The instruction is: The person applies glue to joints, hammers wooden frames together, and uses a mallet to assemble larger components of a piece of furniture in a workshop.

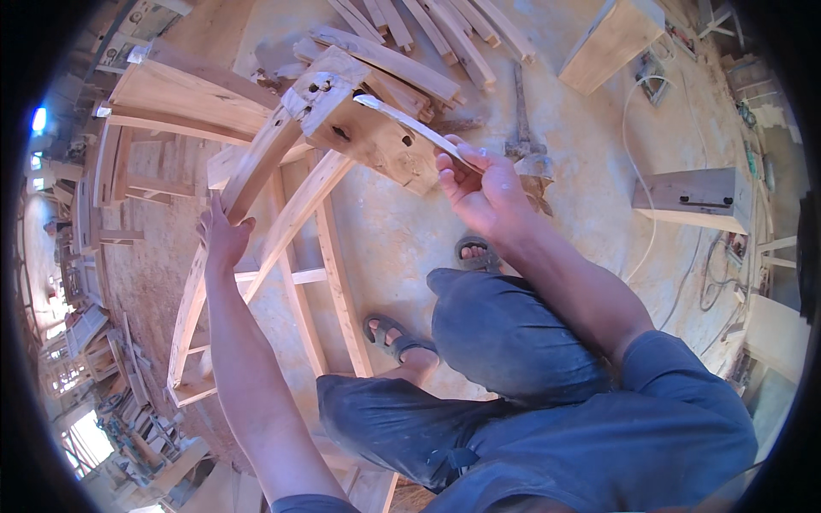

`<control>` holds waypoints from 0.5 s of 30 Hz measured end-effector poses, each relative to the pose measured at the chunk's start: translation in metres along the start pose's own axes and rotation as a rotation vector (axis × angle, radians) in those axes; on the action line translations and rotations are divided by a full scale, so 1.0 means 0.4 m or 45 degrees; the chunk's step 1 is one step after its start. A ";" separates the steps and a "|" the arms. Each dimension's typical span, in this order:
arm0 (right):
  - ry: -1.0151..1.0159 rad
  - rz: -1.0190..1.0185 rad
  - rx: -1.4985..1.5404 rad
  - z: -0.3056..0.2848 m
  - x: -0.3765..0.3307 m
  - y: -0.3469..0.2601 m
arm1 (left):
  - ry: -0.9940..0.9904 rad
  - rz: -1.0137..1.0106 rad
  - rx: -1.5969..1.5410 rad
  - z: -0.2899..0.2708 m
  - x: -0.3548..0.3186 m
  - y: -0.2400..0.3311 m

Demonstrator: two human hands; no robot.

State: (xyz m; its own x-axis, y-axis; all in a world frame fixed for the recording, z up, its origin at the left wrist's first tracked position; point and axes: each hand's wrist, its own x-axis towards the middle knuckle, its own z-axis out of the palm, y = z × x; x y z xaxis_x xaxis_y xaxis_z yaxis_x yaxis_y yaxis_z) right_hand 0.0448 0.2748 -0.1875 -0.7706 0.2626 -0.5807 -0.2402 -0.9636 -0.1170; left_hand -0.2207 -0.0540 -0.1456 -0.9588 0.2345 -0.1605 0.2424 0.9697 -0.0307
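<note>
My right hand [485, 186] pinches a thin flat wooden stick [410, 125] between thumb and fingers. Its far end carries a whitish smear and reaches over a thick wooden block [376, 147] that has several dark holes. My left hand [226, 238] is closed around a wooden rail [263, 159] of a pale frame. The rail's far end lies against the block, where the wood has holes and white smears. Long legs and crossbars of the frame [295, 214] stretch down between my left arm and my knees.
Wooden strips [462, 38] lie in a pile beyond the block. A long-handled tool with a metal head [523, 147] rests right of the block. Wooden boxes [689, 195] and a pale cable [631, 154] are at the right. Panelled furniture parts [188, 94] stand at the far left.
</note>
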 end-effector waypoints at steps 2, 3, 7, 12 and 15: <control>0.046 -0.030 0.004 0.028 0.004 0.026 | -0.004 0.003 0.012 -0.004 -0.006 0.002; 0.068 -0.010 0.036 0.041 -0.002 0.036 | -0.002 -0.002 -0.005 -0.005 -0.011 0.004; 0.060 0.133 0.182 0.067 -0.044 0.068 | -0.004 -0.003 -0.054 -0.016 -0.027 0.035; -0.035 0.249 0.432 0.064 -0.039 0.092 | 0.013 -0.008 -0.070 -0.016 -0.039 0.014; 0.042 0.229 0.510 0.071 -0.073 0.081 | 0.006 0.005 -0.100 -0.017 -0.043 0.009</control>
State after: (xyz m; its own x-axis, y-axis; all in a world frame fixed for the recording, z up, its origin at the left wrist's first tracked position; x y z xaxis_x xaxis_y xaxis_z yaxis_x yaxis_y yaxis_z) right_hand 0.0429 0.2373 -0.1515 -0.8036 0.0843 -0.5892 -0.3187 -0.8970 0.3062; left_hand -0.2045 -0.0541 -0.1364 -0.9585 0.2386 -0.1557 0.2340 0.9711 0.0477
